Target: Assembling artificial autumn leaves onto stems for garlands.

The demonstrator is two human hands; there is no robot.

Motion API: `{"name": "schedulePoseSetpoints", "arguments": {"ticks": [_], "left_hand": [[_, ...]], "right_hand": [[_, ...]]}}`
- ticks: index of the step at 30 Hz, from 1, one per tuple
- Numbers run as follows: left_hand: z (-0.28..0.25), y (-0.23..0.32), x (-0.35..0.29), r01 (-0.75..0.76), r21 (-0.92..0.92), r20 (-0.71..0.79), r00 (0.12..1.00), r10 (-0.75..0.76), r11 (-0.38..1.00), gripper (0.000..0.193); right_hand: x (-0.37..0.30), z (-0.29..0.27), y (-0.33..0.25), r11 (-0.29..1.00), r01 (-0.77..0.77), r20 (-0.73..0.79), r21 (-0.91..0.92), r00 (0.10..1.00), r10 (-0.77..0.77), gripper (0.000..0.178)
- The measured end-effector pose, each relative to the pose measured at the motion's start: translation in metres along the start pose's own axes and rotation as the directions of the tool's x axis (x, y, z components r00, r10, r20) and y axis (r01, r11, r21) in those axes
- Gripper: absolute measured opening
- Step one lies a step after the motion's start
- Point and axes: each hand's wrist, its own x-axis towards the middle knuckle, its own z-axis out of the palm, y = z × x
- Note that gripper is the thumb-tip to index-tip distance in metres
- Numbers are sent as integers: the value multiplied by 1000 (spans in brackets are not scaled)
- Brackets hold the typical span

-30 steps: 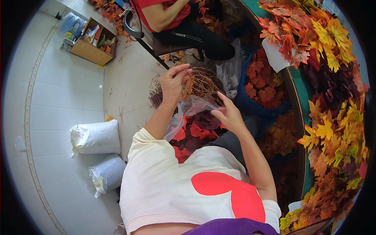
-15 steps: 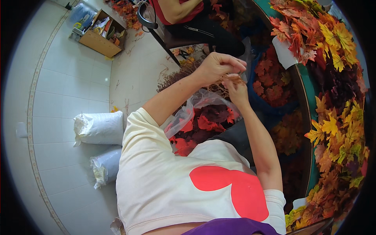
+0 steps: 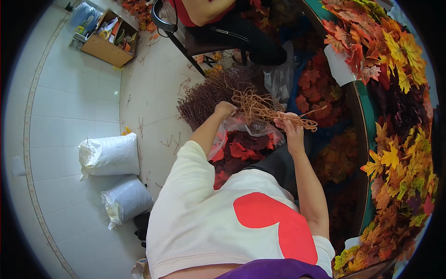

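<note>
A loose bundle of tan, looped vine-like stems (image 3: 254,107) stretches between my hands. My right hand (image 3: 291,130) is closed round its right end, with a few loops and one long stem sticking out past the fingers. At the bundle's left side, my left hand (image 3: 226,109) has its fingers curled in; what they grip cannot be made out. Behind that hand lies a big heap of dark brown curly stems (image 3: 204,95). Below the bundle, a clear plastic bag (image 3: 218,149) stands open with red and dark maroon artificial leaves (image 3: 241,148) inside.
Another person (image 3: 223,35) sits at the far side. A green-edged table (image 3: 369,125) on the right carries heaped artificial maple leaves (image 3: 395,158). Two white sacks (image 3: 111,153) stand at left, with a wooden box (image 3: 109,51) farther back. Stem bits litter the floor.
My hands have moved apart, the left one going left and down, the right one slightly right and down. The tan bundle, mostly hidden before, now shows spread between them. The view has shifted slightly.
</note>
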Motion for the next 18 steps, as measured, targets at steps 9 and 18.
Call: {"name": "schedulePoseSetpoints", "arguments": {"ticks": [9,18], "left_hand": [[-106,-114,-48,65,-862,-79,962,-262,502,16],[-9,7,-31,-14,53,-104,994,20,999,39]], "right_hand": [[0,-13,16,990,-45,-44,136,998,51,15],[-13,5,11,1000,17,24,14,1000,-17,10]]}}
